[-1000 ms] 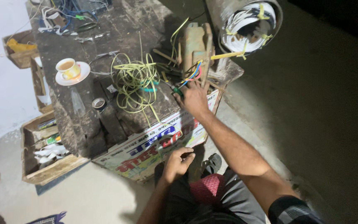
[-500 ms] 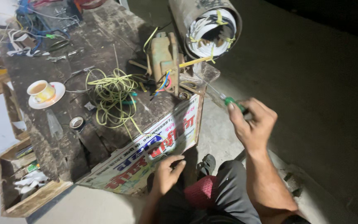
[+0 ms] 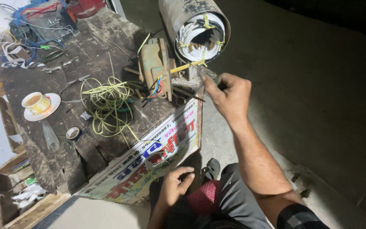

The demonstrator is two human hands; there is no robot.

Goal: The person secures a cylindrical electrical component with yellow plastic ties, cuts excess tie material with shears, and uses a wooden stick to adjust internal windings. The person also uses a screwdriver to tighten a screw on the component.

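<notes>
Right hand: raised over the table's near corner, fingers curled shut around a thin tool with a green handle, mostly hidden in the fist.
Left hand: low by the lap, fingers loosely spread, holding nothing, just beside the printed banner.
Motor stator: large cylinder with white windings, just beyond the right hand.
Table: dark, worn.
Yellow wire coil: mid-table.
Cup on saucer: left edge.
Tape roll: near front edge.

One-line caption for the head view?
Right hand grips a green-handled tool beside the motor stator; left hand rests low.
</notes>
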